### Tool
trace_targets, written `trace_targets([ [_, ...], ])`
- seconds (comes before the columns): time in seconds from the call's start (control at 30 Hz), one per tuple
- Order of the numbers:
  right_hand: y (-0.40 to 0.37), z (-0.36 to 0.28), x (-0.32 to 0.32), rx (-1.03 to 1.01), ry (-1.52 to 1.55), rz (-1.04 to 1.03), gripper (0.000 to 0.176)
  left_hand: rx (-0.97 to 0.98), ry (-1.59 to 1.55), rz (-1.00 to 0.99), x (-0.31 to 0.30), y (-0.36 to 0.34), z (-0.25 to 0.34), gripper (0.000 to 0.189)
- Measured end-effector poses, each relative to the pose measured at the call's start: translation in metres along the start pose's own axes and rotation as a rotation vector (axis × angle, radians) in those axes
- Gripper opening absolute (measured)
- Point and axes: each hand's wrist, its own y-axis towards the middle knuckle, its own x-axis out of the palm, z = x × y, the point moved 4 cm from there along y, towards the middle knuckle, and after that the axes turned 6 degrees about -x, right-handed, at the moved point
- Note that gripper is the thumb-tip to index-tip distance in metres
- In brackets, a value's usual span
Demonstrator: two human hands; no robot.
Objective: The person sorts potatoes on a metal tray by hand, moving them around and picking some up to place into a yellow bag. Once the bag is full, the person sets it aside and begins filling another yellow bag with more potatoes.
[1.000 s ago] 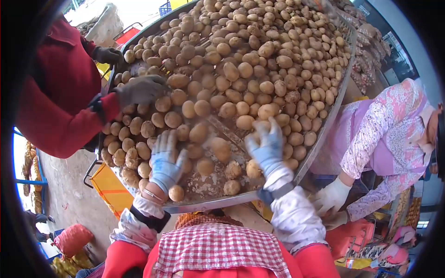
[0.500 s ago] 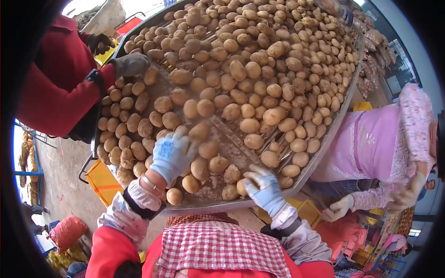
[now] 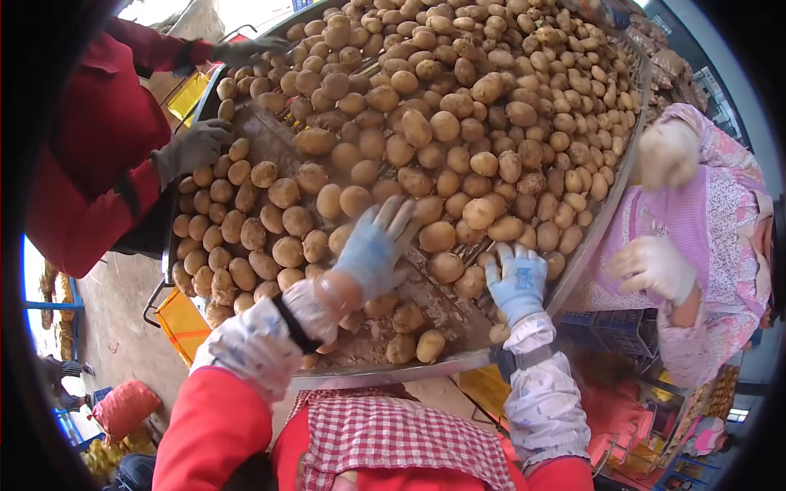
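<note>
Potatoes (image 3: pixel 416 128), many of them dusty, cover a large metal-rimmed sorting table (image 3: pixel 455 313). In a pale blue glove, my left hand (image 3: pixel 372 250) reaches over the middle of the table. Its fingers are extended toward the potatoes at its tips, and some potatoes below it are partly covered. My right hand (image 3: pixel 517 285), gloved the same way, lies palm down with fingers spread at the near right side. Those fingertips touch potatoes close to the rim. Neither hand has a potato enclosed in it.
A co-worker in red (image 3: pixel 106 155) works at the left edge with grey gloves on. Another person in a pink patterned smock (image 3: pixel 655 221) stands at the right, white-gloved hands off the table. A yellow crate (image 3: pixel 180 323) sits below the left rim; a red sack (image 3: pixel 127 407) is farther off.
My left hand has moved right and slightly up across the potatoes. My right hand has gone right and farther in. The left co-worker's hands have shifted, and the right co-worker's hands have risen.
</note>
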Motion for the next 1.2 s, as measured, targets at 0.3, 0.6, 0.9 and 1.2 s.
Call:
trace_targets([
  [0.3,0.001,-0.044,0.026,0.151,0.441,-0.209,0.038,0.03,-0.027,0.266,-0.009,0.068,0.003,0.052],
  [0.6,-0.033,-0.053,0.039,0.12,0.517,0.008,0.028,-0.206,0.198,-0.382,0.022,0.126,0.031,0.053],
  [0.9,-0.043,-0.074,0.018,0.112,0.241,0.054,0.027,-0.272,0.225,-0.292,0.061,0.112,0.032,0.038],
  [1.2,-0.043,-0.026,0.032,0.771,1.504,-0.01,0.049,-0.688,-0.67,0.327,-0.043,0.002,-0.102,0.047],
])
